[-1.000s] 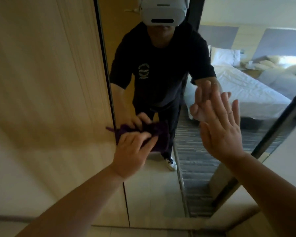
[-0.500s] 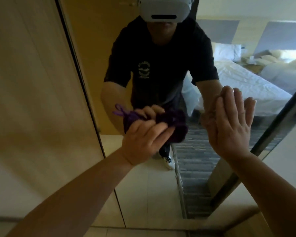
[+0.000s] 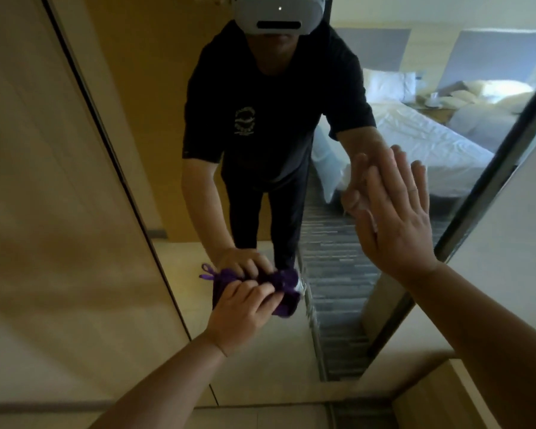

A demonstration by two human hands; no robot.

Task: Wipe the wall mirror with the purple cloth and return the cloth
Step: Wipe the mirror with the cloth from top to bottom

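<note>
Two hands being used: purple cloth (image 3: pixel 287 289) being gripped, bunched, by left hand (image 3: pixel 242 311) and pressed low on wall mirror (image 3: pixel 174 150); right hand (image 3: pixel 393 224) being held flat, fingers spread, empty. Wiping step being done (return not yet). Next stroke probably being called for across uncovered glass, pressure even.

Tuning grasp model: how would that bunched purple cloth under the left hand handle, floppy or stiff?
Likely floppy: the purple cloth bunches into folds under the left hand. Probably light, since fingers alone pin it to the wall mirror. Its loose loop may dangle when lifted.
</note>
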